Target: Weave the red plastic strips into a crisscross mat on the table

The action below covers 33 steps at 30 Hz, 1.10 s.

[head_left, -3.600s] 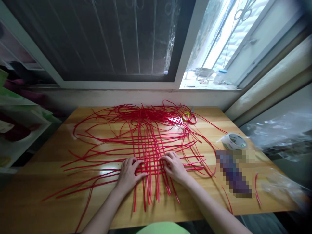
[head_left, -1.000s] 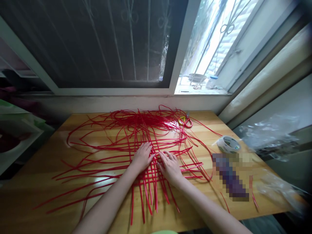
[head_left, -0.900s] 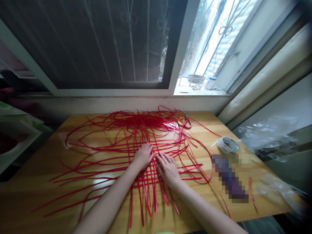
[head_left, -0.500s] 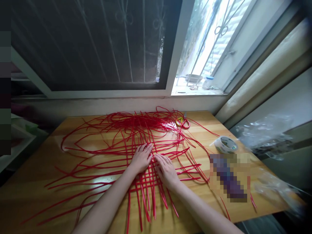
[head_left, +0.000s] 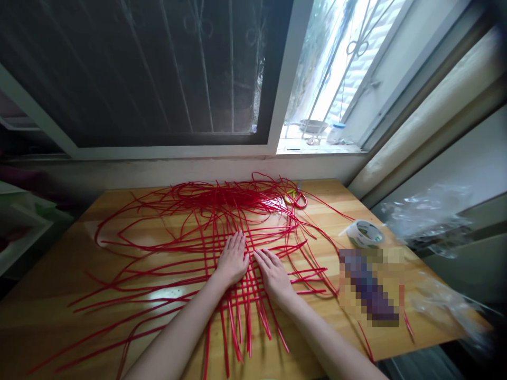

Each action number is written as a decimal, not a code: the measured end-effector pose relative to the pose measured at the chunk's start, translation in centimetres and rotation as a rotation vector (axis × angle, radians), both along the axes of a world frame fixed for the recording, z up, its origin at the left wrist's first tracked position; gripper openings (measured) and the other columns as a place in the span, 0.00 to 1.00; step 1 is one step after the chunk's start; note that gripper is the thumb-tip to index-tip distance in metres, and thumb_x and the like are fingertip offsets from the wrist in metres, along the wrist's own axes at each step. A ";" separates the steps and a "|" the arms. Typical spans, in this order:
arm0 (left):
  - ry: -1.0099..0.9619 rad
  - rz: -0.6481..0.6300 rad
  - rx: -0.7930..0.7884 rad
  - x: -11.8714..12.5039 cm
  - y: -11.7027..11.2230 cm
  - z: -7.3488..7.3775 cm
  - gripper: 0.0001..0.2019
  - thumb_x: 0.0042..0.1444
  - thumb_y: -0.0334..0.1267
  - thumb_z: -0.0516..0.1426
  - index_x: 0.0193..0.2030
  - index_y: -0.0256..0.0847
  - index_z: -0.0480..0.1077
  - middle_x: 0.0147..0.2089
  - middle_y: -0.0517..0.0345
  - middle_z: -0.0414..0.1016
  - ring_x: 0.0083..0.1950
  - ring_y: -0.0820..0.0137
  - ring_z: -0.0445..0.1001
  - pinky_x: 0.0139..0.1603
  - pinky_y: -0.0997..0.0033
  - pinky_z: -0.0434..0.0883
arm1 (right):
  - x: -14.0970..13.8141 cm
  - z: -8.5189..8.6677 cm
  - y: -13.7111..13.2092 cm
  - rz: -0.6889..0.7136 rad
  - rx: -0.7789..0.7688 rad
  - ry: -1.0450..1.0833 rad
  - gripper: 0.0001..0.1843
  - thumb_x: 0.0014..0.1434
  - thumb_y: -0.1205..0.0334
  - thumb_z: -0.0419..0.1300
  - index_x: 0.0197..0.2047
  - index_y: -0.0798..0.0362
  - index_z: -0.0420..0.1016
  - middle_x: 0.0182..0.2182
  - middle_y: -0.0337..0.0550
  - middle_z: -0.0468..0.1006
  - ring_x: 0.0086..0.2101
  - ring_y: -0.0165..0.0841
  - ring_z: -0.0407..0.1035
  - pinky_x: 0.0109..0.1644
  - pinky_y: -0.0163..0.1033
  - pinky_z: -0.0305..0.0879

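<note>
Many long red plastic strips (head_left: 190,232) lie crossed over a wooden table (head_left: 51,295), loosely woven into a grid in the middle. My left hand (head_left: 233,258) lies flat on the woven part, fingers stretched out and close together. Right beside it my right hand (head_left: 273,272) also rests flat on the strips with fingers extended. Neither hand holds anything. The strips' loose ends run toward the table's near edge between my forearms.
Red-handled scissors (head_left: 296,198) lie at the back among the strips. A roll of tape (head_left: 362,233) sits at the right, with a blurred-out object (head_left: 370,287) in front of it. Crumpled clear plastic (head_left: 431,216) lies off the right edge. A window is behind the table.
Both hands have moved away from me, from the near part of the weave to its middle, and come together side by side. The view has drifted slightly.
</note>
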<state>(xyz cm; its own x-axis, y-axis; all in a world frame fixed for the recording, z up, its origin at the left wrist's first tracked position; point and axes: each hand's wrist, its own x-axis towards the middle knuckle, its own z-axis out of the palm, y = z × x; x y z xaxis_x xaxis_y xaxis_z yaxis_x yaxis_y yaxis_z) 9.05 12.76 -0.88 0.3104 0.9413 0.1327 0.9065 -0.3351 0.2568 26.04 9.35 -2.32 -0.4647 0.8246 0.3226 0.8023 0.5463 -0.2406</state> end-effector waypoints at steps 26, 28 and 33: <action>-0.115 0.010 0.091 -0.9 0.8 0.2 0.25 0.55 0.41 0.48 0.60 0.36 0.53 0.63 0.46 0.55 0.63 0.62 0.52 0.62 0.54 0.51 | -0.3 2.1 -0.6 0.049 -0.114 -0.001 0.36 0.51 0.65 0.51 0.64 0.55 0.48 0.60 0.46 0.57 0.60 0.37 0.46 0.61 0.49 0.46; -0.140 0.024 0.101 -1.0 0.8 0.1 0.26 0.54 0.38 0.49 0.60 0.35 0.53 0.62 0.46 0.56 0.63 0.61 0.52 0.62 0.54 0.51 | -0.5 2.0 -0.7 0.043 -0.114 -0.015 0.36 0.50 0.66 0.50 0.63 0.55 0.49 0.60 0.45 0.57 0.60 0.37 0.45 0.62 0.49 0.46; -0.151 0.026 0.088 -1.2 0.8 0.1 0.27 0.50 0.35 0.50 0.59 0.35 0.53 0.62 0.47 0.56 0.64 0.61 0.51 0.64 0.53 0.50 | -0.7 1.9 -0.8 0.029 -0.126 -0.022 0.35 0.48 0.68 0.50 0.61 0.53 0.54 0.60 0.45 0.55 0.60 0.38 0.45 0.62 0.50 0.43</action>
<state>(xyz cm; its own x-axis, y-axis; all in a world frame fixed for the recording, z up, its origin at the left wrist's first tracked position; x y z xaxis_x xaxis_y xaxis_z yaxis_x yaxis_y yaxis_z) 7.90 13.52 -0.82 0.2566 0.9315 0.2580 0.8684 -0.3394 0.3616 25.37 8.54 -0.42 -0.4948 0.8439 0.2073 0.7923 0.5361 -0.2913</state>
